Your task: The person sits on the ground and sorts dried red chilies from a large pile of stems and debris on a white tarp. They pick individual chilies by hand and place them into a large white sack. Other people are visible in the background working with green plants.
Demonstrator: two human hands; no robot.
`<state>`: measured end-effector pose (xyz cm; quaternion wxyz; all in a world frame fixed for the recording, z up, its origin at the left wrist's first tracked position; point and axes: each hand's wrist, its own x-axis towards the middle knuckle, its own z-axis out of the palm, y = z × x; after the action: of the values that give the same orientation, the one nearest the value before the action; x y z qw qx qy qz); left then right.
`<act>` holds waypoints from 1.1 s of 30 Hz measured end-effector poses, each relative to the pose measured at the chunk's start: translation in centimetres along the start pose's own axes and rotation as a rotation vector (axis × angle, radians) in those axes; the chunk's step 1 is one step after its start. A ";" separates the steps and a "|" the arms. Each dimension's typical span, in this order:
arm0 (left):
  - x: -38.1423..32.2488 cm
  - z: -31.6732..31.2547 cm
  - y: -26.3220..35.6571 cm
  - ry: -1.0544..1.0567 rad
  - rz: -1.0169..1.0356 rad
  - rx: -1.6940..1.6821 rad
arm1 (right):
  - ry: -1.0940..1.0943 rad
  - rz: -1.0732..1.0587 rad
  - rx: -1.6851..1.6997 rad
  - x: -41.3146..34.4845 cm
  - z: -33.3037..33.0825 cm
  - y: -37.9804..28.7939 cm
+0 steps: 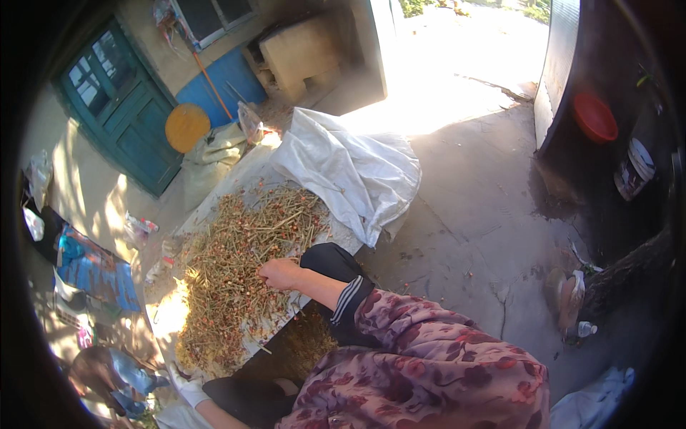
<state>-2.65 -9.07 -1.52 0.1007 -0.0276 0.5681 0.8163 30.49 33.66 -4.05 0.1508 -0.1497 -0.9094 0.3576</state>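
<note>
A pile of dry stems with small red and orange berries or pods is spread over a low, pale-topped surface. Over the near side of this pile is my bare right hand, its fingers curled and pointing down; whether anything is between them is hidden. My left hand, in what looks like a white glove, is at the lower left beside the pile's end, its fingers blurred. A white woven sack lies across the far end of the surface.
Beyond the surface are a pale sack, a round wooden board and a teal door. Loose stems and chaff lie below the near edge. At right are a red basin, a white bucket and a plastic bottle.
</note>
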 end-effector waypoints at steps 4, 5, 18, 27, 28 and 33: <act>-2.2 2.6 0.5 -0.008 -0.021 -0.088 | -0.040 -0.014 -0.081 1.4 1.2 -0.1; -2.2 3.1 0.7 0.013 -0.018 -0.091 | -0.039 -0.009 -0.091 1.6 1.5 0.0; 9.5 7.3 -0.9 -0.118 -0.008 -0.040 | -0.036 0.021 -0.268 2.3 4.6 0.3; 1.5 10.8 1.7 0.020 0.121 -0.045 | -0.169 -0.018 -0.359 3.0 6.0 1.1; 1.2 9.9 2.3 0.040 0.069 0.038 | -0.149 -0.068 -0.333 2.9 6.1 0.7; 2.0 8.7 2.0 0.055 0.034 -0.151 | -0.094 -0.208 -0.149 2.6 5.4 -1.9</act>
<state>-4.40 -1.32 3.07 0.0685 -0.0479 0.5079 0.8574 25.78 30.01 -6.05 0.1325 -0.0486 -0.9501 0.2781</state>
